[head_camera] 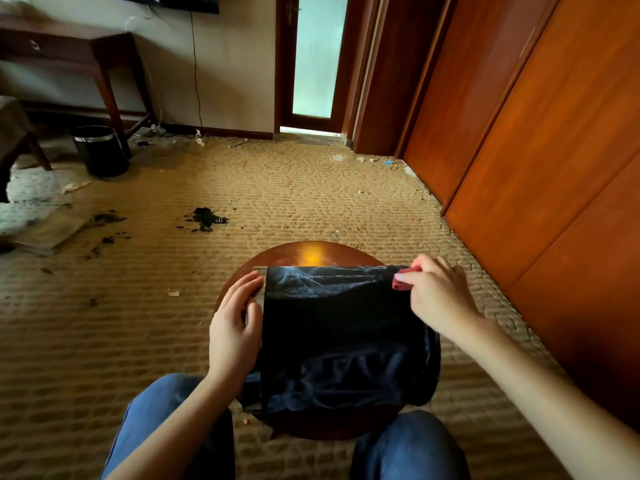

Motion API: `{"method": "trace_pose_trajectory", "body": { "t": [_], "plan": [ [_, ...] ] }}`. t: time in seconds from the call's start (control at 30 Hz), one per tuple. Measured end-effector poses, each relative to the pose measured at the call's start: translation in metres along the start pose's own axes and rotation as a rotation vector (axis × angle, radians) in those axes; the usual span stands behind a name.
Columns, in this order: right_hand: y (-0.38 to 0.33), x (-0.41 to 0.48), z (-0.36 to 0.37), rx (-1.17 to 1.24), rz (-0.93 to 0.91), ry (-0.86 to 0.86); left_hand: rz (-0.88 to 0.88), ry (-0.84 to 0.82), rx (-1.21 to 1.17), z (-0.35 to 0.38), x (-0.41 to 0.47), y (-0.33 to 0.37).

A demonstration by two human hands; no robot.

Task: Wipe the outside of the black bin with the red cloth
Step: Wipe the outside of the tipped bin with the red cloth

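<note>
Both my hands are working on the black bin (339, 334), which is lying on its side on the round worktop (311, 254) between my knees. My left hand (235, 327) is pressing open-fingered against its metal-rimmed end. My right hand (440, 292) is pinching the red cloth (403, 284) at the far right corner. Pale streaks are showing, so I'm judging most wiping left. Its inside is hidden. Farther off, a second bin (100, 150) is standing on the carpet, contents unseen.

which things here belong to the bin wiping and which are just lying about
Job: black bin, red cloth, right hand gripping it, left hand on the bin's rim.
Lying about: second bin, black debris, paper scrap, desk.
</note>
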State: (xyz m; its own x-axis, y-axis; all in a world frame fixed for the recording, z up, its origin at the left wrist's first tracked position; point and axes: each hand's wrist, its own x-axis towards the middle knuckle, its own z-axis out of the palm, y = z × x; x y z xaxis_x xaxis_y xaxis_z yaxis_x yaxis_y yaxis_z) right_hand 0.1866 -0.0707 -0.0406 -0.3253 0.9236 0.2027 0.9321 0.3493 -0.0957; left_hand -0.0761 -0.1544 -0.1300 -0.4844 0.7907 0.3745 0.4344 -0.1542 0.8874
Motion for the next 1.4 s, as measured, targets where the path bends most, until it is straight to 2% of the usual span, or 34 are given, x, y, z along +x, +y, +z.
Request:
{"method": "trace_pose_trajectory", "body": {
  "t": [0.07,0.13,0.23,0.3,0.37,0.43,0.5,0.57,0.63,0.73,0.87,0.9,0.97,1.0,1.07,1.13,1.23,1.33,1.4],
  "plan": [
    [-0.034,-0.007,0.006,0.034,-0.096,0.1,-0.009,0.003,0.003,0.001,0.002,0.0],
    [-0.078,-0.023,0.02,0.126,-0.272,0.174,-0.002,0.002,0.007,0.001,0.002,-0.001],
    [-0.132,-0.047,0.033,0.137,-0.533,0.097,0.038,-0.007,0.011,0.0,0.001,-0.003],
    [-0.131,-0.05,0.034,0.125,-0.607,0.064,0.056,-0.019,0.012,-0.001,0.0,-0.004],
    [-0.101,-0.039,0.034,0.197,-0.511,0.108,0.047,-0.024,0.015,-0.001,0.001,-0.004],
    [-0.052,-0.019,0.027,0.184,-0.306,0.158,0.01,-0.021,0.017,0.0,0.002,-0.003],
    [-0.008,-0.002,0.01,0.078,-0.044,0.096,-0.008,-0.016,0.007,0.001,0.002,-0.001],
    [0.007,0.003,0.006,-0.01,0.044,0.041,-0.015,-0.009,-0.005,0.002,0.003,0.0],
    [-0.016,0.0,0.011,-0.084,-0.031,0.099,-0.03,-0.002,-0.012,0.003,0.005,0.0],
    [-0.083,-0.02,0.028,0.007,-0.22,0.195,-0.023,0.005,-0.01,0.003,0.005,0.0],
    [-0.146,-0.047,0.037,0.068,-0.552,0.151,0.034,-0.017,0.0,0.0,0.0,-0.002],
    [-0.139,-0.045,0.038,0.085,-0.566,0.156,0.047,-0.025,0.001,-0.001,-0.001,-0.003],
    [-0.103,-0.033,0.034,0.112,-0.468,0.175,0.05,-0.026,-0.002,-0.002,-0.003,-0.003],
    [-0.076,-0.023,0.028,0.081,-0.367,0.19,0.038,-0.023,-0.007,-0.002,-0.003,-0.002],
    [-0.023,-0.007,0.011,-0.045,-0.102,0.099,0.019,-0.018,-0.015,-0.001,-0.004,-0.001],
    [0.007,-0.003,0.007,-0.115,0.042,0.019,0.022,-0.011,-0.021,-0.001,-0.005,0.0],
    [-0.022,-0.012,0.02,-0.16,-0.061,0.133,0.018,-0.007,-0.02,0.0,-0.004,-0.002],
    [-0.091,-0.032,0.036,-0.052,-0.315,0.262,0.032,-0.007,-0.007,0.0,-0.004,-0.002],
    [-0.13,-0.045,0.036,-0.013,-0.459,0.275,0.055,-0.013,0.015,-0.001,-0.004,-0.004]
  ]
}}
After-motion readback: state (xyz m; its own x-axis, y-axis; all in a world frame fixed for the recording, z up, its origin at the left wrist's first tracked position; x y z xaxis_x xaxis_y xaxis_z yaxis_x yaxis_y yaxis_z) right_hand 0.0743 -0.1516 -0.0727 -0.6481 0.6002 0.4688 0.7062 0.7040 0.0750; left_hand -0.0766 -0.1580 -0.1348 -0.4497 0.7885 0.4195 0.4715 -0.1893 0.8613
